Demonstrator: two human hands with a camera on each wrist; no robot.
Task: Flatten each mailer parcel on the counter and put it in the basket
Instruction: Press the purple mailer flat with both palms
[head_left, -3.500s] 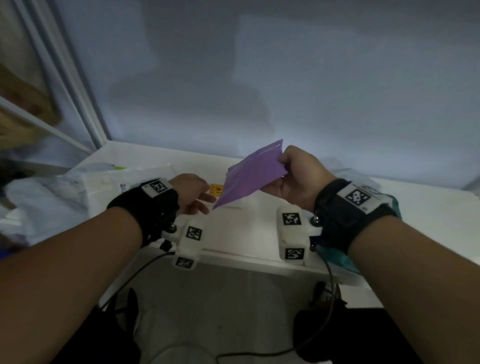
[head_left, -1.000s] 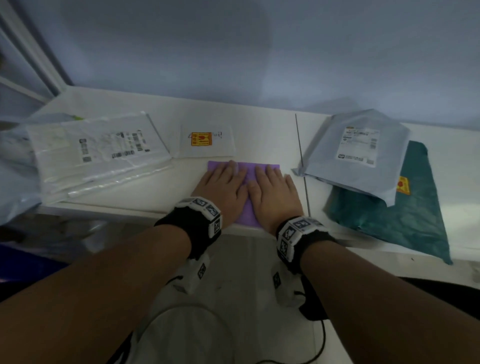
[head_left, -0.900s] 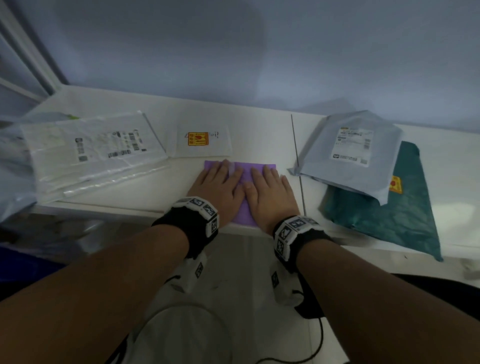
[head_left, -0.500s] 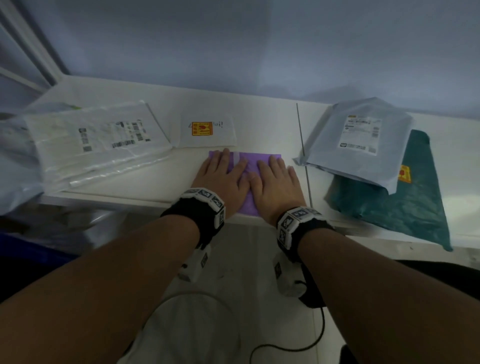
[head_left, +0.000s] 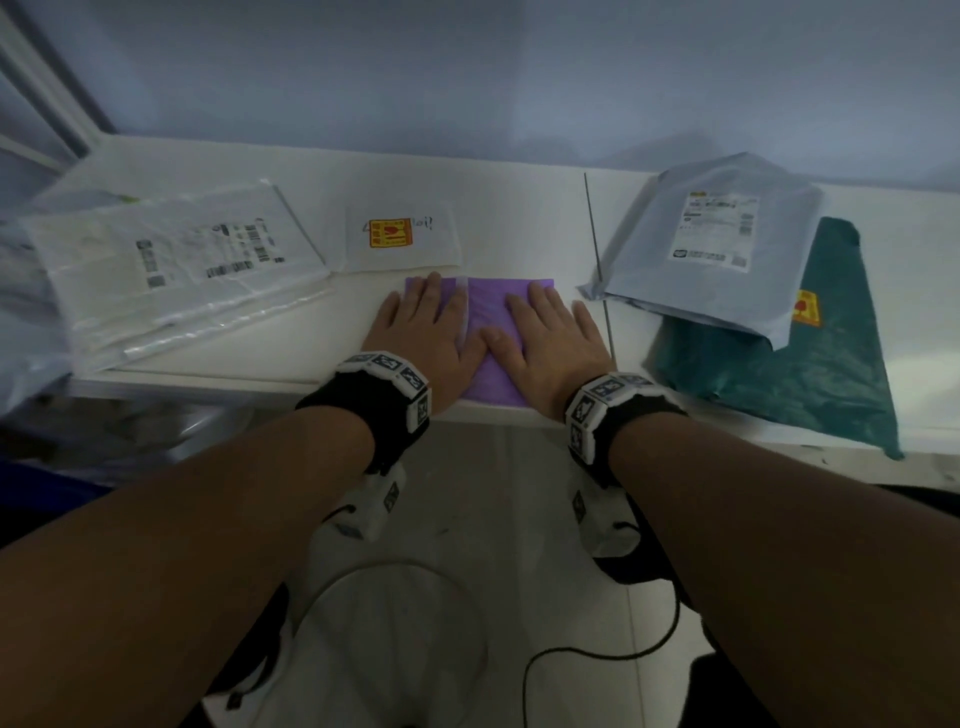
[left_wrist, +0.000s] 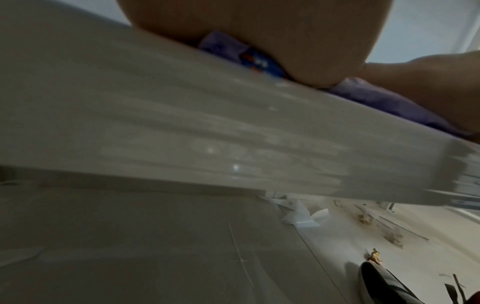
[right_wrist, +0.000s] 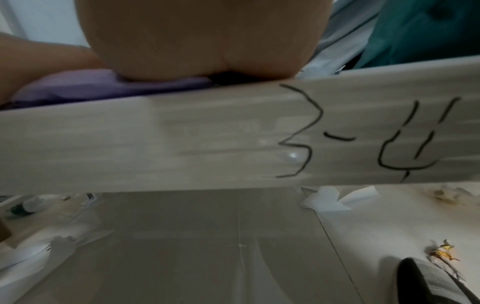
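Left hand (head_left: 423, 332) and right hand (head_left: 553, 345) lie flat, fingers straight, side by side, pressing the purple mailer (head_left: 488, 312) onto the white bench (head_left: 519, 218) at its front edge.

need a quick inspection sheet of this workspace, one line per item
surface: white counter, a seam line right of the middle, "3-4" handwritten on its front edge.
job's things: purple mailer flat at the front edge; clear-white mailer on the left; small white mailer behind the purple one; grey mailer overlapping the green mailer; basket not in view.
clutter: paper scraps on the floor.
grippers: left hand and right hand press flat on the purple mailer.
cables: black cable hangs under the wrists.
surroundings: plain wall behind.
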